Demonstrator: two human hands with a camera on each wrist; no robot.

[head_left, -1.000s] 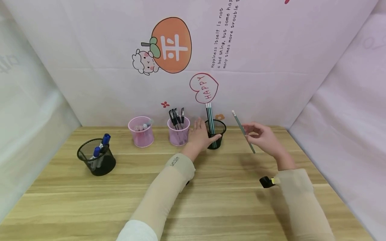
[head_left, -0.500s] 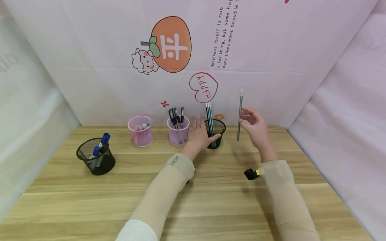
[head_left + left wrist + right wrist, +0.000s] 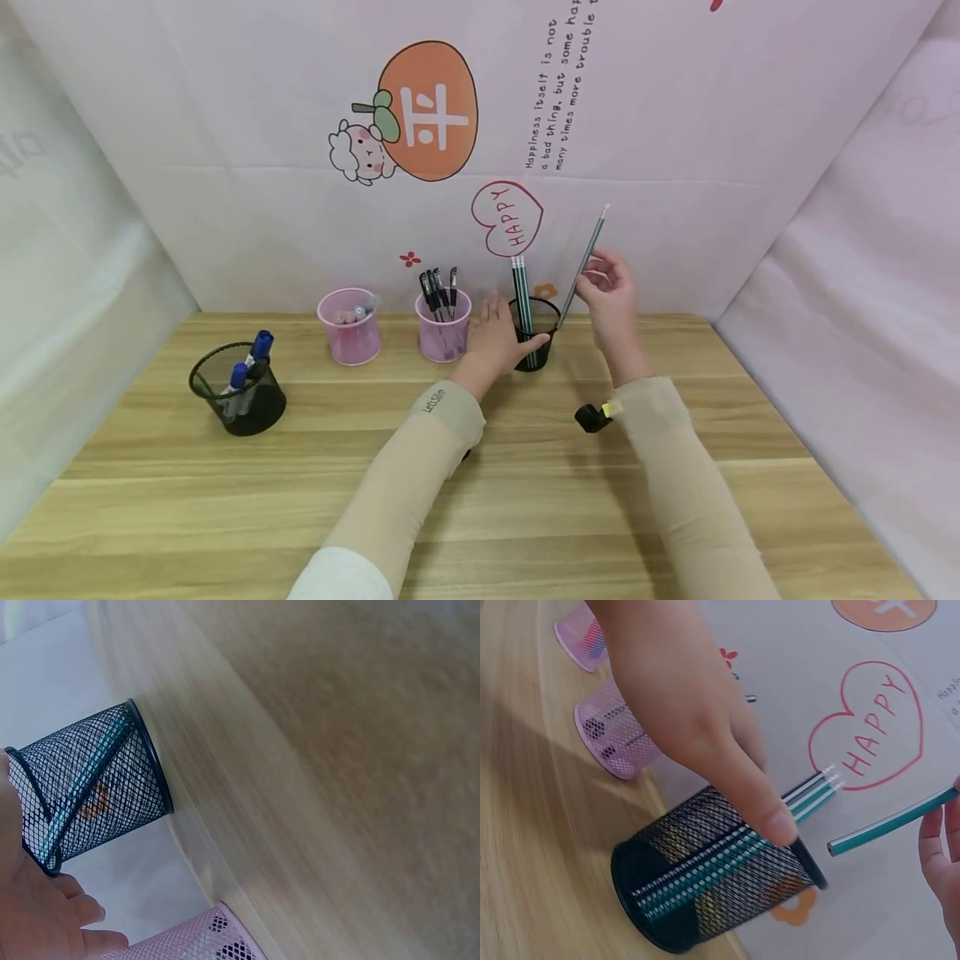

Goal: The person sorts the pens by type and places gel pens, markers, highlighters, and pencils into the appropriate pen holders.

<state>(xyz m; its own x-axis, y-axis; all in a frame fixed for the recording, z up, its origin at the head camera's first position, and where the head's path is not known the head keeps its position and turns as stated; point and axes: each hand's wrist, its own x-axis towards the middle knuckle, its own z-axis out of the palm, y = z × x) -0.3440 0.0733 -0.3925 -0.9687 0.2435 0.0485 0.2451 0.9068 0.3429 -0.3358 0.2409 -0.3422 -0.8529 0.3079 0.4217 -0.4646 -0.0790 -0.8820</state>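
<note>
In the head view, my right hand (image 3: 609,292) pinches a dark green pencil (image 3: 587,258) with a white eraser end up. It leans to the right. Its lower end is beside the right rim of a black mesh pen cup (image 3: 542,357); the right wrist view shows this plain end (image 3: 832,848) just off the rim. Several matching pencils (image 3: 522,292) stand in that cup, erasers up. My left hand (image 3: 493,337) rests against the cup's left side, fingers extended and thumb lying across the front at the rim. Left fingertips lie close to the neighbouring pink cup (image 3: 442,337).
Black gel pens (image 3: 438,292) fill that pink cup. Further left stands another pink mesh cup (image 3: 351,337) with pens inside. A black mesh cup (image 3: 251,408) with blue-capped markers stands at the left, nearer me. A printed white cloth (image 3: 637,125) hangs behind the wooden table (image 3: 525,517).
My right hand has moved left and up, bringing the pencil towards the black cup. The pencil's eraser end has swung from leaning left to leaning right. My left hand has stayed put.
</note>
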